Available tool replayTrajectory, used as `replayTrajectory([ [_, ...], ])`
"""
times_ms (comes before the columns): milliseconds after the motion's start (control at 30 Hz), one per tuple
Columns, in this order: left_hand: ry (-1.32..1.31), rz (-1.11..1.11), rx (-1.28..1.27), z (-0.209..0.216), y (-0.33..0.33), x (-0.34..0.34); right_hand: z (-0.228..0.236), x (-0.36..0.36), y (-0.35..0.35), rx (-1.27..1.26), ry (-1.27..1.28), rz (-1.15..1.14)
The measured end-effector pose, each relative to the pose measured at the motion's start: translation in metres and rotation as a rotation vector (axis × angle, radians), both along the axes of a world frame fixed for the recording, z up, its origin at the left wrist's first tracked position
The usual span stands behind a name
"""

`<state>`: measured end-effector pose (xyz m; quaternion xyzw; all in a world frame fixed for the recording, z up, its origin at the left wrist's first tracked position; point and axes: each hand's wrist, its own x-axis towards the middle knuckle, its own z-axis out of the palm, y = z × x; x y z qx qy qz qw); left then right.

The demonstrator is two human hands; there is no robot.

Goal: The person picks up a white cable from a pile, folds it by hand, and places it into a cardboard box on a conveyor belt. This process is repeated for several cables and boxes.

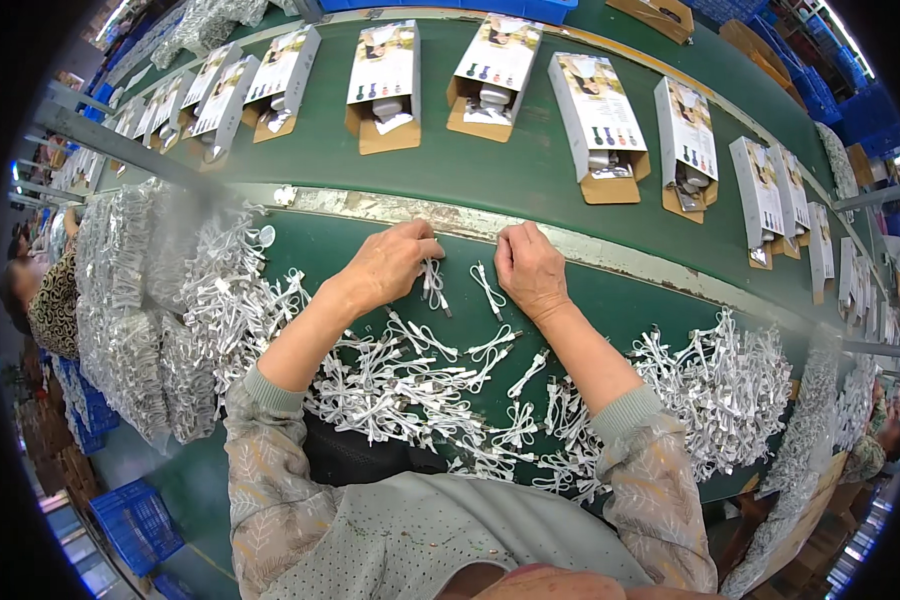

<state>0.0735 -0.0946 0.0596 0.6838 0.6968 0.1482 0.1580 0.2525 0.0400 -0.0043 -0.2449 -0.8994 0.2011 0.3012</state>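
Over the green worktop, my left hand [395, 265] is closed, its thumb and fingers pinched at the top of a small coiled white USB cable [434, 290]. My right hand [532, 268] has its fingers curled in beside the metal strip; whatever it may hold is hidden. Between the hands lies another bundled white cable [488, 292], just left of my right hand and apart from it. A loose heap of similar white cables [400, 385] spreads below my forearms, with a bigger pile [715, 390] to the right and another pile [230, 295] to the left.
Beyond the metal strip [390, 208] runs a green conveyor [300, 165] carrying several white printed boxes, their near flaps open on white contents, such as one box [383, 75]. Clear plastic bags of cables [120, 300] stand at the left. Blue crates [135, 525] sit at lower left. Other people are at both sides.
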Motion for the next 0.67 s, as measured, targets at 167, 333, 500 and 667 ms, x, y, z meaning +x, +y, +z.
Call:
replayTrajectory([
  [167,-0.087,0.130,-0.057,0.024,0.001,-0.003,-0.002,0.002,0.001,0.013,0.005,-0.008],
  [333,-0.148,0.468,0.195,0.017,0.029,0.000,0.000,0.003,0.000,0.006,0.012,0.000],
  [500,0.084,0.752,0.227,-0.025,0.108,-0.016,-0.001,0.002,-0.001,0.007,0.038,0.003],
  [667,-0.070,0.722,0.333,-0.037,0.150,-0.021,0.000,0.005,0.002,-0.006,0.016,-0.006],
])
